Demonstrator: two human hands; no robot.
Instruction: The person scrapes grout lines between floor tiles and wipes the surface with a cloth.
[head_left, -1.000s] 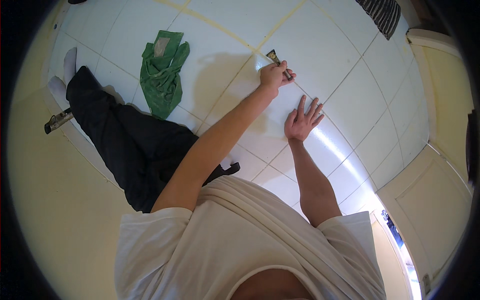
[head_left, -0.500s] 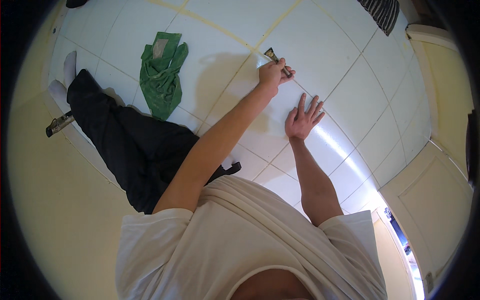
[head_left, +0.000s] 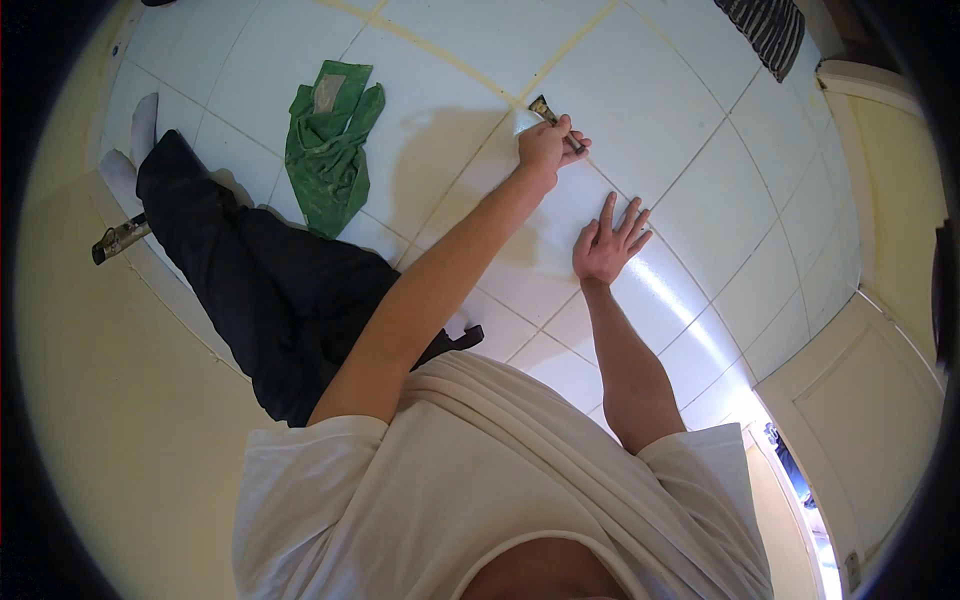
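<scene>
My left hand [head_left: 542, 150] is closed around the slim handle of a small scraper [head_left: 541, 106]. Its broad, dark, stained end points away from me and rests at or just above a floor joint. Part of the handle is hidden in my fingers, and its end sticks out at the right. Flat on the white tiled floor [head_left: 640, 100], closer to me, my right hand [head_left: 601, 255] lies with its fingers spread. It holds nothing and bears on the tiles beside a grout line.
Left of my hands lies a crumpled green cloth [head_left: 335, 150]. My dark-trousered leg [head_left: 220, 260] stretches to the left. Against the left wall is a metallic cylindrical object [head_left: 118, 240]. A striped dark cloth [head_left: 765, 30] lies far right, and a door [head_left: 860, 420] stands nearer on the right.
Both hands keep almost the same place and hold. The view has shifted slightly, so the cloth and leg appear a little further right.
</scene>
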